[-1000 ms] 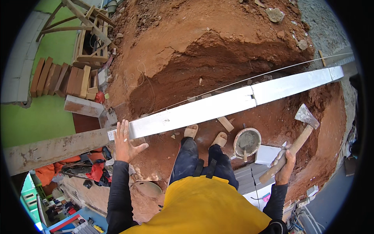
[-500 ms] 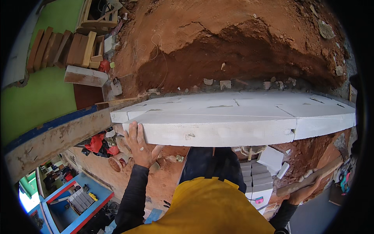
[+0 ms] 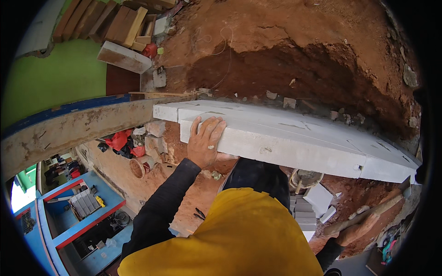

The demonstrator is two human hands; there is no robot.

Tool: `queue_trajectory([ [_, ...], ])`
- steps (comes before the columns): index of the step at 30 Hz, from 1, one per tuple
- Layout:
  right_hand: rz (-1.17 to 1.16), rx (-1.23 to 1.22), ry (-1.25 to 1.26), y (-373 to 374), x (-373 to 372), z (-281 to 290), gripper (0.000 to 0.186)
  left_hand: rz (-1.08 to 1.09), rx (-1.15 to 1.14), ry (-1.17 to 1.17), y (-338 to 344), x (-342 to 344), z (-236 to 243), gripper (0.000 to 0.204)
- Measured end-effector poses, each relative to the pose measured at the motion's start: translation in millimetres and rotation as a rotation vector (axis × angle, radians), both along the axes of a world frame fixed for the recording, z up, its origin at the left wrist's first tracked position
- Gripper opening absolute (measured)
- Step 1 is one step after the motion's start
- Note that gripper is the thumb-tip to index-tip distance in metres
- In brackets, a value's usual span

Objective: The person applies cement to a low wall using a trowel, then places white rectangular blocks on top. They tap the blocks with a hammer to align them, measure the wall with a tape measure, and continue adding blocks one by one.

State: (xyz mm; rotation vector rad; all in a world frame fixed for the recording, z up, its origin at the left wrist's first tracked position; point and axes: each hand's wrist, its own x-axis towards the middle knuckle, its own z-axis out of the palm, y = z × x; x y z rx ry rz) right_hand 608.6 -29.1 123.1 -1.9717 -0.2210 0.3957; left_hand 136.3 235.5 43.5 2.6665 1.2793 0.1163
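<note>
A low wall of white blocks (image 3: 276, 118) stretches across in front of me, its nearest row a long pale face. My left hand (image 3: 206, 140) is at the left end of a white block (image 3: 276, 149) in that row. Its fingers hook over the block's upper edge, and the thumb lies along the lower edge. At the lower right, my right hand (image 3: 361, 230) is closed around a long, rough piece of wood (image 3: 389, 204), its fingertips showing over the far side.
Beyond the wall lies a dug-out earth hollow (image 3: 276, 76). A concrete beam (image 3: 69, 131) runs in from the left. Below the wall stand a round bucket (image 3: 306, 178) and stacked grey blocks (image 3: 304, 211). Wooden pieces (image 3: 106, 23) lie at upper left, above a blue bench (image 3: 87, 207).
The view has shifted and tilted. My left hand has moved from beside the block's end to curl over its top edge. My right hand still holds the wood.
</note>
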Motion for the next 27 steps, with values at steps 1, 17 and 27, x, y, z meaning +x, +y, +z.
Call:
queue_trajectory([
  [1, 0.028, -0.064, -0.076, 1.1, -4.5, 2.3, 0.054, -0.001, 0.005, 0.001, 0.8, 0.0, -1.2, 0.117],
  [17, 0.400, -0.445, -0.335, 25.6, -88.9, 38.0, 0.043, -0.006, 0.027, -0.032, 1.8, 0.3, -5.0, 0.116],
  [27, 0.364, -0.169, -0.501, 10.0, -130.7, 15.2, 0.050, 0.013, 0.011, -0.016, -1.1, -2.7, -9.1, 0.116],
])
